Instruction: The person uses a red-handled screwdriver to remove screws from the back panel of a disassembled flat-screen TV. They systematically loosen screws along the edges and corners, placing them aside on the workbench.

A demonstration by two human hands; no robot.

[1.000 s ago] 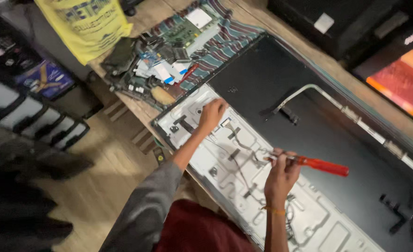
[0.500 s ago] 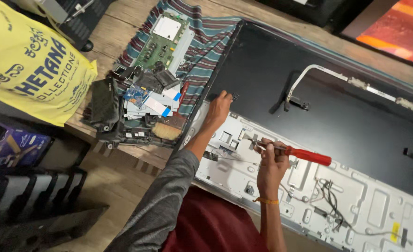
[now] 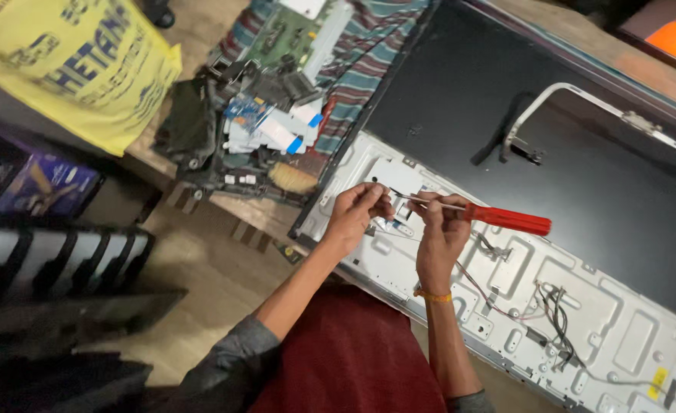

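My right hand [image 3: 439, 237] grips a screwdriver with a red handle [image 3: 506, 219], its metal shaft pointing left. My left hand [image 3: 355, 216] pinches the shaft's tip between its fingers, so both hands meet over the left end of a white metal television chassis [image 3: 582, 306]. The chassis lies on a large black panel [image 3: 460, 99] with a grey metal bracket [image 3: 582, 99] on it. Thin wires [image 3: 552, 302] run across the chassis to the right of my hands.
A striped cloth [image 3: 368, 61] at the panel's left carries a green circuit board [image 3: 280, 38], flat ribbon cables [image 3: 269, 130] and a brush [image 3: 296, 177]. A yellow printed bag [image 3: 70, 61] lies at the upper left. Dark slotted casings [image 3: 55, 260] stand lower left.
My left hand has left the chassis corner and come to the screwdriver's tip. My right hand has brought the screwdriver up and left to meet it. The view has moved closer.
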